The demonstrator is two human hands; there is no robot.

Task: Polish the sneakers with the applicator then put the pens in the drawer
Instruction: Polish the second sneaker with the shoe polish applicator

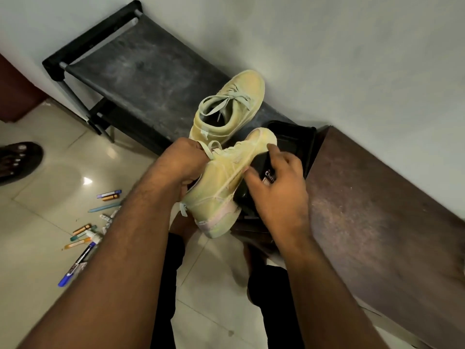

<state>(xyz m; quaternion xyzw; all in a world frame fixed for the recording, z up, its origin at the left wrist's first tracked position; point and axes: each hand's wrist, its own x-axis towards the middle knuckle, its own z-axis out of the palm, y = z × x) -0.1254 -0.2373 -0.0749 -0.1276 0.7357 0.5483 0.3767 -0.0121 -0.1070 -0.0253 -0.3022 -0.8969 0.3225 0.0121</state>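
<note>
My left hand (185, 161) grips a pale yellow sneaker (221, 182) at its collar and holds it up off the floor, toe pointing away. My right hand (279, 183) holds a black polish applicator (263, 167) with a white label and presses it against the sneaker's right side near the toe. The second yellow sneaker (230, 107) stands upright on the black rack (141, 71), just beyond the held one. Several pens and markers (95, 222) lie scattered on the tiled floor to the left of my left forearm.
A dark brown wooden cabinet top (377, 210) runs along the wall on the right. A black container (294, 139) sits behind the held sneaker. A dark sandal (17, 159) lies at the far left. My knees in dark trousers are below the hands.
</note>
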